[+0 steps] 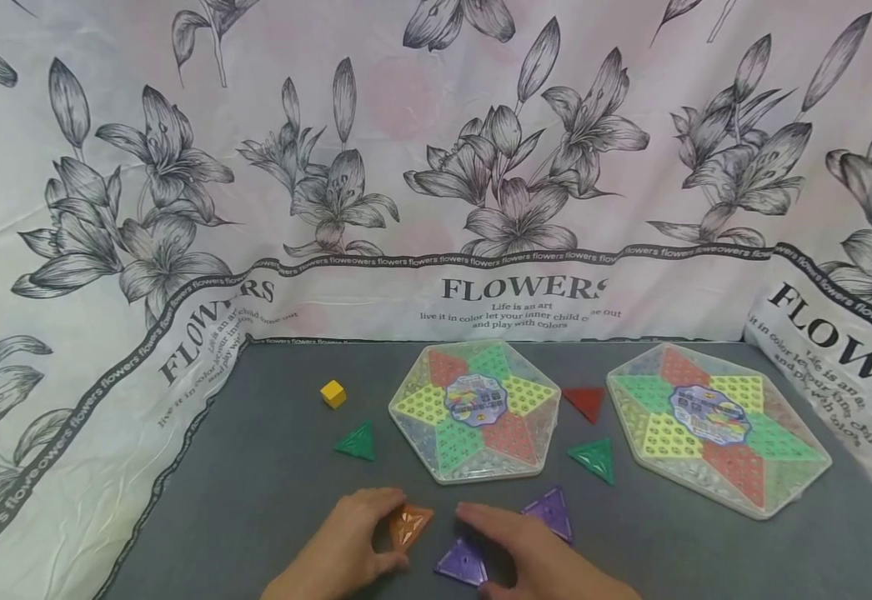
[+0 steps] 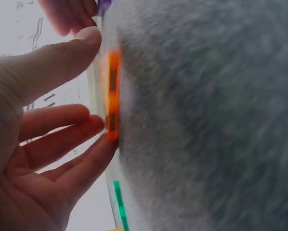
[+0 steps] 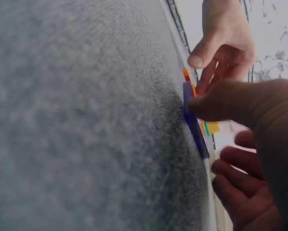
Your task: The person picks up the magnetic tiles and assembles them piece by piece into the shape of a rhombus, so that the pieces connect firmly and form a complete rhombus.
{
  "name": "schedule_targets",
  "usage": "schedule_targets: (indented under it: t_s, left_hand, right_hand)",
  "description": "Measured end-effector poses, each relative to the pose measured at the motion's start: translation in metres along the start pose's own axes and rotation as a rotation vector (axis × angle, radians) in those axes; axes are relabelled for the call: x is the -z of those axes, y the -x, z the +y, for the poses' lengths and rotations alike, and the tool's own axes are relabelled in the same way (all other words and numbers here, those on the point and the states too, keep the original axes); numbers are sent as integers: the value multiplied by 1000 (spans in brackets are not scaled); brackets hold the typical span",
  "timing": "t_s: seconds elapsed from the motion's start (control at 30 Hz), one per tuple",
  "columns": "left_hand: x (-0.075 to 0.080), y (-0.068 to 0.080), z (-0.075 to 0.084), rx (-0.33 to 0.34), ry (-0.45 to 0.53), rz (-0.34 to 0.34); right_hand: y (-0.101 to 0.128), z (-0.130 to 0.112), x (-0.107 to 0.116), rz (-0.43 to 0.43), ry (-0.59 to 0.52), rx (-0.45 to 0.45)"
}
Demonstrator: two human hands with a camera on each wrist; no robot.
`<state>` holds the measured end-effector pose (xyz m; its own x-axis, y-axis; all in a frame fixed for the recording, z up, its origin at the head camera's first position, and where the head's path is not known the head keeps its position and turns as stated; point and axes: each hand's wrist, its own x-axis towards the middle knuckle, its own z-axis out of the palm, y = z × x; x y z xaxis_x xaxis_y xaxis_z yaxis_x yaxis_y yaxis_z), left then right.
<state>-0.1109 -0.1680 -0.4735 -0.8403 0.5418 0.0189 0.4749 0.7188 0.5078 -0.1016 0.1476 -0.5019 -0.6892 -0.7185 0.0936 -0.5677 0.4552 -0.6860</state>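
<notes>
My left hand (image 1: 352,531) lies around an orange triangular tile (image 1: 409,527) on the grey table. In the left wrist view, fingertips are right at one end of the orange tile (image 2: 113,96), while the thumb stands apart from it. My right hand (image 1: 533,552) is spread over the table beside a purple triangular tile (image 1: 463,562). Its thumb overlaps that purple tile (image 3: 194,127) in the right wrist view, and the other fingers are held away. A second purple tile (image 1: 552,512) lies just beyond the right hand, partly hidden by it.
Two hexagonal star-patterned game boards (image 1: 447,450) (image 1: 736,454) lie farther back. Green triangles (image 1: 358,442) (image 1: 595,459) flank the nearer board, with a red triangle (image 1: 586,402) on its right. A yellow cube (image 1: 333,393) sits at the back left. Flower-printed cloth (image 1: 346,292) borders the table.
</notes>
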Motion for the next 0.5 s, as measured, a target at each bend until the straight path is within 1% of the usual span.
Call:
schedule_targets:
  t_s: [0.1,0.17,0.23,0.3,0.37,0.5]
  left_hand:
    - [-2,3,1,-36,-12,3]
    - [-5,4,1,-67,-13,4]
    - [-7,5,2,-85,-15,2]
    - [-8,4,3,-84,-11,-6]
    - [-8,2,5,-86,-16,12]
    - [-5,-2,9,-99,-33,37]
  right_hand:
    - [5,-1,-3,10,40,-31]
    - [8,-2,-6,35,77,-7]
    - [11,-3,-9,75,116,44]
    - [11,-4,-14,136,153,106]
    - [10,-5,-17,209,192,148]
    - [5,-8,-22,319,214,167]
